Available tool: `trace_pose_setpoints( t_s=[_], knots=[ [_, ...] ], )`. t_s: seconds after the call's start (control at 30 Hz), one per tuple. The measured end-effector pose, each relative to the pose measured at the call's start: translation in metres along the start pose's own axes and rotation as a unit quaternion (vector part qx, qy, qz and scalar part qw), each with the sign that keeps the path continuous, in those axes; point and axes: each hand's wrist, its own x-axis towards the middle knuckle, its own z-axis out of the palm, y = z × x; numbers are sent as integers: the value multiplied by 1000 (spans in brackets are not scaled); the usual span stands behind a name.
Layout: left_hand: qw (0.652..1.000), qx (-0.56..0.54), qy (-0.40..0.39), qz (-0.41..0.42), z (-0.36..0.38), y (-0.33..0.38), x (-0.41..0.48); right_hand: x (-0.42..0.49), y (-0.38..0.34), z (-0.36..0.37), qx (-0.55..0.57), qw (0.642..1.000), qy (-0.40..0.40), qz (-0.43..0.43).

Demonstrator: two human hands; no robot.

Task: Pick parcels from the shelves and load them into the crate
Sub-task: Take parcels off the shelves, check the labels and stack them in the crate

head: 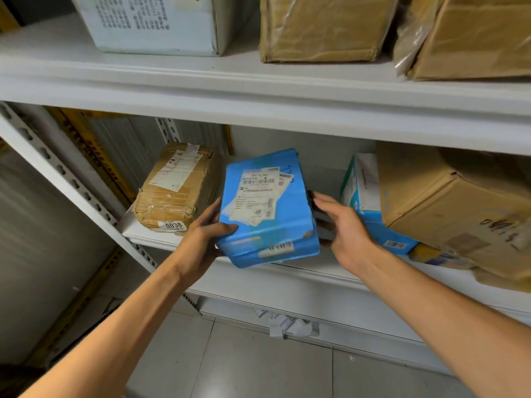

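Your left hand (205,239) grips the blue parcel (268,209) at its left edge, thumb lying on the top face, fingers underneath. Your right hand (346,228) presses flat against the parcel's right side, fingers extended, thumb along the upper edge. The parcel sits tilted at the front lip of the lower shelf (287,271), near corner overhanging the edge; white shipping labels cover its top. Left of it, apart: a tape-wrapped brown parcel (175,188) lying on the shelf, tag reading 0038. Right, just behind your right hand: a blue-and-white box (366,196), touching a large cardboard box (454,208). Upper shelf (258,90): one white box (155,24), two brown cartons (324,30). Crumpled paper (287,324) lies on the tiled floor below.
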Motion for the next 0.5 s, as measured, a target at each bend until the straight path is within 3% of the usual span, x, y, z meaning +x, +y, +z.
trace_pose_setpoints(
  t_s=[0.2, 0.5],
  knots=[
    [1000, -1, -15, -12, -7, 3, -2, -2, -5, 7, -41, 996, -28, -75],
    [998, 14, -57, 24, -7, 13, -3, -4, -10, 3, -27, 995, -34, -87]
  ],
)
